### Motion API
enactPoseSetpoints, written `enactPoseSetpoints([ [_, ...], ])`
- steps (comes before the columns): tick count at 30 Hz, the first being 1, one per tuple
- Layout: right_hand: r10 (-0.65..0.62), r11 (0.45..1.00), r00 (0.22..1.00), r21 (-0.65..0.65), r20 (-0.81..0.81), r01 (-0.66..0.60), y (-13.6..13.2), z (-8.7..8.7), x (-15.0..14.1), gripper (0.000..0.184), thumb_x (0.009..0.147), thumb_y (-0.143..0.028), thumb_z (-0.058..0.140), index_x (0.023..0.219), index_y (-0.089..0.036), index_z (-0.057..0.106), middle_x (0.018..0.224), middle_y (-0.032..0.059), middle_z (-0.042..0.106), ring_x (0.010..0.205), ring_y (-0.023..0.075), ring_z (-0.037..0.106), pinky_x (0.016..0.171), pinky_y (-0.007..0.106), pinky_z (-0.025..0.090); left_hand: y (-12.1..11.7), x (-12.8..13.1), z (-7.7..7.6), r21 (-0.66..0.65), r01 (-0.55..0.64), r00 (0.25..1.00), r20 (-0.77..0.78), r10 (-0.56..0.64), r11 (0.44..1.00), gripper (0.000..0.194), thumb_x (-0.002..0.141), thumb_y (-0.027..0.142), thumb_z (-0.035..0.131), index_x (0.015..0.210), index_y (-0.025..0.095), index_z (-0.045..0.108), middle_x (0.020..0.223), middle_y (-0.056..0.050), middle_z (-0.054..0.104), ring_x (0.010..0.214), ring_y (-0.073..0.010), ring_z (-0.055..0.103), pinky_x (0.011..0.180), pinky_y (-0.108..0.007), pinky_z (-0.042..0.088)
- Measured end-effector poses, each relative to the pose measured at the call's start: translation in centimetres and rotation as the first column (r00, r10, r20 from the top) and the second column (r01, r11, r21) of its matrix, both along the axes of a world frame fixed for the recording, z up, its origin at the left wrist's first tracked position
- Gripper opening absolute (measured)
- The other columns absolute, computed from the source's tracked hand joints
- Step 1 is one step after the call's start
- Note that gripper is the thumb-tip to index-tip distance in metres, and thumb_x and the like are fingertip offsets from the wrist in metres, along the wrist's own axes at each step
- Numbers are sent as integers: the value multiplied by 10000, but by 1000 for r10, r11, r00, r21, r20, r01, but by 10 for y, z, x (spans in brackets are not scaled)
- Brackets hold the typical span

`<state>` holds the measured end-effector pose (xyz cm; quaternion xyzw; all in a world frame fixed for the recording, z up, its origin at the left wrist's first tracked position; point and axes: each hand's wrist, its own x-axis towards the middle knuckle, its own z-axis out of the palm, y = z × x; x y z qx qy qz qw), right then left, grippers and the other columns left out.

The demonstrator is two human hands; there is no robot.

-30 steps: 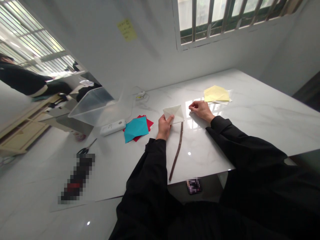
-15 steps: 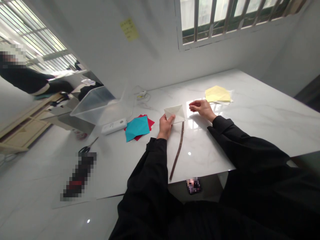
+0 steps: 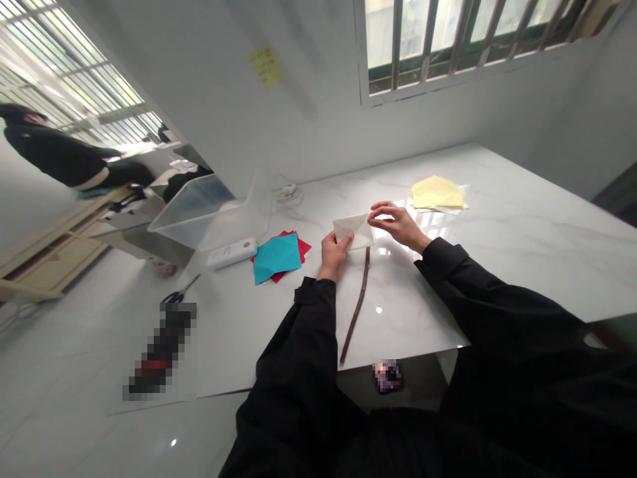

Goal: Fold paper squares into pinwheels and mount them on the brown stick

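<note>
Two hands on one folded cream paper (image 3: 353, 232)
Left hand (image 3: 334, 255) grips its lower edge between thumb and fingers; right hand (image 3: 398, 224) pinches narrowly at its right corner. A teal sheet (image 3: 277, 259) and red sheet (image 3: 302, 248) lie flat left of it, a yellow sheet (image 3: 436, 192) right of it, a thin brown stick (image 3: 359, 305) below it.

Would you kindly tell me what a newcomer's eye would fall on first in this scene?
The folded white paper stands out first, held by the left hand near the middle of the white marble table, with the right hand at its corner. Left of it, a turquoise paper square lies on red paper; pale yellow paper lies farther right.
</note>
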<state>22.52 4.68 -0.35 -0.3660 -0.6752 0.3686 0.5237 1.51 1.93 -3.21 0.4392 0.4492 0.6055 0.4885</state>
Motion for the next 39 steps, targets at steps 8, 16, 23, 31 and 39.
enactPoseSetpoints([
  [8, -46, 990, 974, 144, 221, 14, -10, -17, -20, 107, 924, -369, 812, 935, -265, 832, 1355, 115, 642, 1298, 316, 610, 1131, 521, 494, -3, 2, 4, 14, 29, 997, -67, -28, 999, 384, 674, 387, 902, 945, 135, 795, 852, -49, 769, 777, -181, 654, 770, -292, 497],
  [16, -54, 992, 972, 124, 230, 26, -5, -24, -21, 123, 934, -372, 798, 968, -262, 843, 1231, 104, 662, 1133, 280, 645, 984, 451, 558, -5, 3, 8, 20, 88, 994, -61, -86, 996, 418, 677, 437, 914, 951, 142, 802, 883, -50, 776, 786, -181, 652, 763, -286, 493],
  [23, -54, 995, 964, 101, 259, 29, -5, -21, -19, 122, 940, -370, 786, 956, -262, 840, 1143, 102, 682, 1111, 278, 654, 910, 412, 566, -4, 2, 6, -24, 110, 994, 15, -109, 994, 405, 693, 420, 889, 976, 147, 789, 901, -62, 778, 779, -195, 674, 758, -307, 497],
  [31, -63, 996, 969, 80, 240, 44, -6, -21, -20, 142, 919, -391, 797, 932, -255, 837, 1091, 86, 659, 1038, 258, 656, 876, 406, 576, -4, 1, 5, -33, 135, 991, 16, -134, 990, 439, 683, 431, 901, 1006, 153, 794, 911, -61, 794, 800, -199, 688, 751, -301, 515],
  [39, -59, 998, 966, 23, 252, 55, -6, -20, -20, 148, 895, -370, 807, 937, -232, 841, 1082, 79, 647, 962, 223, 660, 859, 383, 591, -3, 2, 5, -19, 144, 990, 8, -143, 989, 486, 662, 457, 933, 1013, 146, 802, 911, -75, 794, 796, -203, 690, 771, -316, 520],
])
